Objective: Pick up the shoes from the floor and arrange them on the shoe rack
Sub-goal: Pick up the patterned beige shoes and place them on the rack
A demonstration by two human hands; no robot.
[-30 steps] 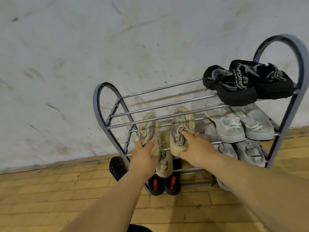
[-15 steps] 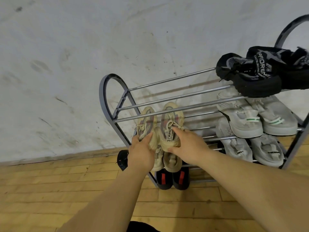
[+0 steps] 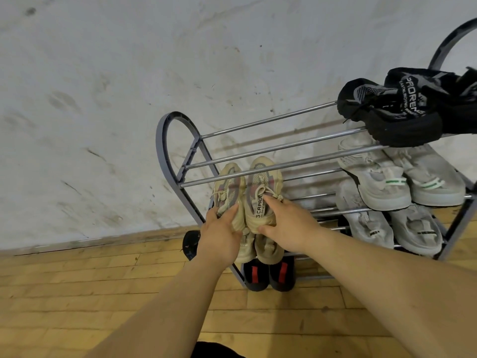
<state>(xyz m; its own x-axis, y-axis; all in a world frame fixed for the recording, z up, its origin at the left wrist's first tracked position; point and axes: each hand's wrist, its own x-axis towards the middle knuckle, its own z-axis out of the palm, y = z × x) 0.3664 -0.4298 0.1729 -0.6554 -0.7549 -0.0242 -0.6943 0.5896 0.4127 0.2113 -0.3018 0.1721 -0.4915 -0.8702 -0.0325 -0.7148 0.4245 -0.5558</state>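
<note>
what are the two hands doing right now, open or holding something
left hand: grips the left beige shoe at its heel.
right hand: grips the right beige shoe at its heel.

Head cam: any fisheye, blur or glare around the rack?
Head view: wide-angle skew tilts the wall base and shoe rack; light soft, no glare, faint rod shadows on the wall; beige shoes sharp, text legible; black shoes cropped at right edge.

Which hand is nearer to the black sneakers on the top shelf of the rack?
Right. The right hand grips the right beige shoe, below and left of the black sneakers; the left hand is farther left, gripping the left beige shoe.
</note>
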